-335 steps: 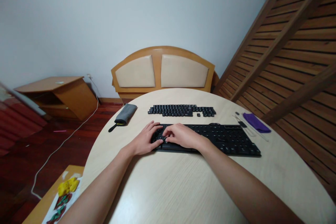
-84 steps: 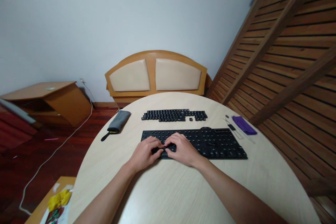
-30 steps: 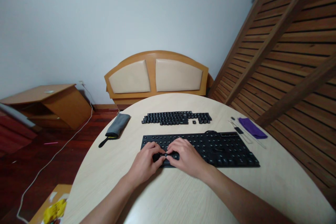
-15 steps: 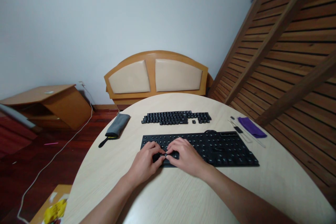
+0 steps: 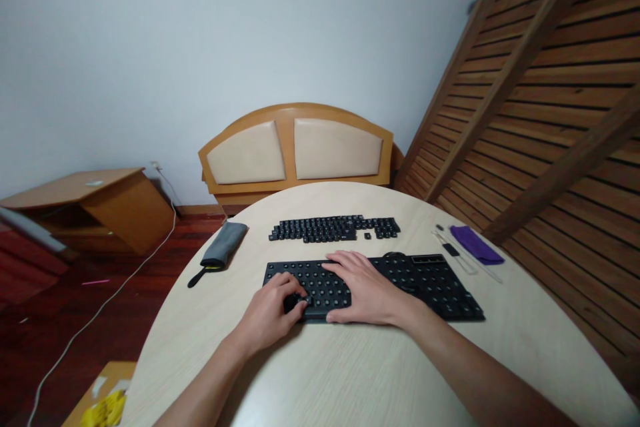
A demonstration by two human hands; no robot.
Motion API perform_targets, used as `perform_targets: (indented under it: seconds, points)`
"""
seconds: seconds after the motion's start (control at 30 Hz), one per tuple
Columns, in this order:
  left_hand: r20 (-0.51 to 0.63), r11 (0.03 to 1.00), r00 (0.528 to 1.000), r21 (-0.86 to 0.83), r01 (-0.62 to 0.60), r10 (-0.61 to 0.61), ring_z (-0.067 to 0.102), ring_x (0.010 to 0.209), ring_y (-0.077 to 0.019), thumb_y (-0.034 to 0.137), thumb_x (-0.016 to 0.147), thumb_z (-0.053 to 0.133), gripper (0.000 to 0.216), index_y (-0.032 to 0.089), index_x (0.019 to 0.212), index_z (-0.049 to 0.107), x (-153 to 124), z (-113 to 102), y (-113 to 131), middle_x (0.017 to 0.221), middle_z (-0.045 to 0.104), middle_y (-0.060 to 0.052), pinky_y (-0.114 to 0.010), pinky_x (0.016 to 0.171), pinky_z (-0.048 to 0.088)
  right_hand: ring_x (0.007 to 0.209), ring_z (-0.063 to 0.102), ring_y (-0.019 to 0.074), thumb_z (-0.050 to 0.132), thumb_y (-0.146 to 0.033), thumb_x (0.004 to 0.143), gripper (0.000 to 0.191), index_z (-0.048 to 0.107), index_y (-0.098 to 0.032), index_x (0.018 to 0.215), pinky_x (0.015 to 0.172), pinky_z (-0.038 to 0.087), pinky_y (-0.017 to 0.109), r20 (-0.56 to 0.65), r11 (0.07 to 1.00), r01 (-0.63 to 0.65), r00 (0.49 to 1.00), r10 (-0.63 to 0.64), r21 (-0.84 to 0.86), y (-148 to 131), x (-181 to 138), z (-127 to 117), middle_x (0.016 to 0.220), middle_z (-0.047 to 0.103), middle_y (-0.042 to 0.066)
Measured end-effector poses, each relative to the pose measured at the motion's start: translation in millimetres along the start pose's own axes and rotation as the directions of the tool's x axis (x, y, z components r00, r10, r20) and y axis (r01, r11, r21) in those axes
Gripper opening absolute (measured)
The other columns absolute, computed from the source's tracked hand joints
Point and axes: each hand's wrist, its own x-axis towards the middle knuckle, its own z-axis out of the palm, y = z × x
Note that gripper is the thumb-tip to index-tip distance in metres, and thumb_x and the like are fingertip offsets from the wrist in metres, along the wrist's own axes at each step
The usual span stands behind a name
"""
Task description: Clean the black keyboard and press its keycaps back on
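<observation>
Head: left hand (image 5: pixel 270 310), right hand (image 5: pixel 364 292) on keyboard (image 5: pixel 433 283)

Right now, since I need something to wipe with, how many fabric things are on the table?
2: a grey pouch left of the keyboard and a purple cloth right of it; nothing appears hidden.

right hand (image 5: pixel 365 293) covers the middle of the keyboard (image 5: pixel 435 280); whether the curled left hand (image 5: pixel 270 310) has anything in its grip cannot be told; loose keycaps (image 5: pixel 330 228): legends too small to read; small tools (image 5: pixel 451 249) beside the purple cloth (image 5: pixel 475 245) unidentifiable; yellow object (image 5: pixel 107 407) cut by the bottom edge
</observation>
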Motion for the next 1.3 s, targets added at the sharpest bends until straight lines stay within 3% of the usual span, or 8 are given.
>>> perform_targets:
  seconds: [0.1, 0.33, 0.47, 0.57, 0.77, 1.07, 1.17, 1.3]
  points:
    - [-0.030, 1.000, 1.000, 0.013, -0.005, 0.006, 0.062, 0.099, -0.0235, 0.030, 0.093, 0.057, 0.013, 0.023, 0.097, 0.067, 1.3, -2.4, -3.3, 0.103, 0.066, -0.005, -0.037, 0.088, 0.049, 0.143, 0.030, 0.0347, 0.073, -0.072, 0.065, 0.099, 0.048, -0.020, 0.146, 0.120, 0.019, 0.052, 0.052, 0.999, -0.021, 0.998, 0.023, -0.037, 9.8, -1.3, 3.0, 0.157, 0.038, 0.014]
    - [-0.150, 0.993, 0.988, 0.106, 0.060, -0.043, 0.065, 0.095, -0.0220, 0.031, 0.097, 0.052, 0.019, 0.022, 0.105, 0.066, 36.6, -7.5, -18.1, 0.102, 0.068, -0.005, -0.034, 0.084, 0.050, 0.138, 0.037, 0.0332, 0.074, -0.069, 0.067, 0.095, 0.049, -0.022, 0.146, 0.116, 0.026, 0.051, -0.005, 1.000, -0.007, 1.000, 0.007, -0.030, 9.1, -1.3, 7.1, 0.151, 0.045, 0.012]
    - [-0.160, 0.957, 0.977, 0.233, 0.175, -0.139, 0.067, 0.094, -0.0205, 0.030, 0.097, 0.053, 0.024, 0.023, 0.117, 0.064, 73.3, -7.4, -27.7, 0.106, 0.069, -0.004, -0.029, 0.080, 0.051, 0.137, 0.038, 0.0336, 0.074, -0.070, 0.067, 0.095, 0.049, -0.022, 0.146, 0.116, 0.026, 0.051, -0.013, 1.000, -0.003, 1.000, 0.002, -0.030, 9.8, -2.0, 7.7, 0.151, 0.046, 0.013]
    - [-0.149, 0.945, 0.977, 0.266, 0.188, -0.152, 0.067, 0.095, -0.0205, 0.026, 0.095, 0.057, 0.025, 0.024, 0.119, 0.065, 95.4, -1.6, -32.7, 0.106, 0.069, -0.004, -0.026, 0.077, 0.050, 0.137, 0.039, 0.0336, 0.074, -0.071, 0.067, 0.095, 0.051, -0.020, 0.144, 0.116, 0.027, 0.051, -0.017, 0.999, -0.003, 1.000, 0.002, -0.037, 10.9, -2.2, 8.9, 0.151, 0.046, 0.013]
    - [-0.144, 0.925, 0.971, 0.304, 0.229, -0.193, 0.068, 0.094, -0.0233, 0.024, 0.091, 0.063, 0.028, 0.025, 0.118, 0.067, 114.6, 11.3, -35.0, 0.107, 0.070, -0.005, -0.028, 0.077, 0.050, 0.137, 0.039, 0.0333, 0.073, -0.072, 0.067, 0.097, 0.050, -0.019, 0.145, 0.116, 0.026, 0.051, -0.020, 0.998, 0.007, 1.000, -0.008, -0.055, 11.7, -2.2, 9.7, 0.152, 0.045, 0.014]
    - [-0.179, 0.924, 0.955, 0.263, 0.277, -0.235, 0.067, 0.100, -0.0245, 0.024, 0.092, 0.061, 0.015, 0.023, 0.103, 0.071, 96.0, 5.2, -30.4, 0.117, 0.066, -0.007, -0.030, 0.078, 0.050, 0.137, 0.039, 0.0342, 0.073, -0.073, 0.067, 0.096, 0.050, -0.021, 0.145, 0.115, 0.028, 0.052, -0.020, 0.999, 0.002, 1.000, -0.003, -0.042, 11.5, -2.0, 9.1, 0.152, 0.045, 0.014]
    - [-0.190, 0.948, 0.963, 0.219, 0.232, -0.192, 0.066, 0.100, -0.0215, 0.027, 0.097, 0.057, 0.017, 0.025, 0.108, 0.069, 73.6, 4.7, -19.3, 0.114, 0.068, -0.004, -0.030, 0.083, 0.050, 0.137, 0.039, 0.0341, 0.073, -0.072, 0.067, 0.096, 0.050, -0.022, 0.145, 0.115, 0.028, 0.053, -0.022, 0.999, 0.000, 1.000, -0.001, -0.036, 11.9, -2.1, 9.8, 0.151, 0.046, 0.013]
    - [-0.207, 0.997, 0.976, -0.003, 0.073, -0.072, 0.065, 0.100, -0.0235, 0.028, 0.095, 0.060, 0.016, 0.024, 0.107, 0.070, 39.1, 9.6, -5.8, 0.105, 0.073, -0.005, -0.036, 0.090, 0.051, 0.137, 0.038, 0.0340, 0.074, -0.071, 0.066, 0.096, 0.049, -0.023, 0.146, 0.115, 0.027, 0.053, -0.023, 1.000, -0.003, 1.000, 0.002, -0.031, 12.4, -1.7, 10.4, 0.151, 0.046, 0.013]
